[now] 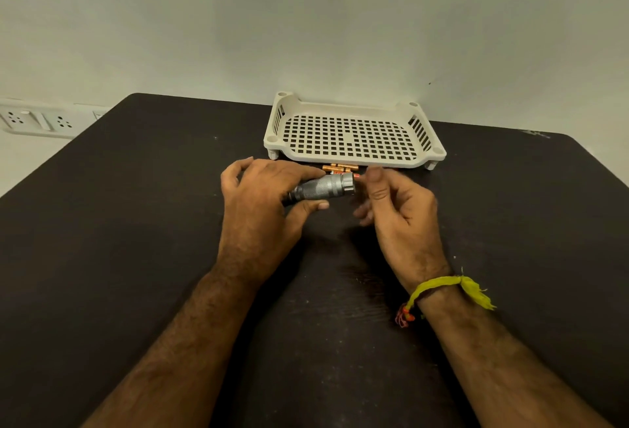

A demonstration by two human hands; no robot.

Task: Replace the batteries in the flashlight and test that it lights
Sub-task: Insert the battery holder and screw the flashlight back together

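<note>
A small silver flashlight [323, 188] with a knurled body lies sideways over the dark table, its wide head pointing right. My left hand [262, 199] grips its body between thumb and fingers. Just right of the head is my right hand [394, 209], fingers loosely curled, thumb tip close to the head; I cannot tell if it touches. Several copper-coloured batteries [340, 167] lie on the table just behind the flashlight. An orange bit shows at the head's far edge [356, 175].
A white perforated plastic tray [354, 136] stands at the back of the dark table [136, 223], right behind the batteries. Wall sockets [37, 120] sit on the wall at far left. A yellow thread band is around my right wrist [439, 286].
</note>
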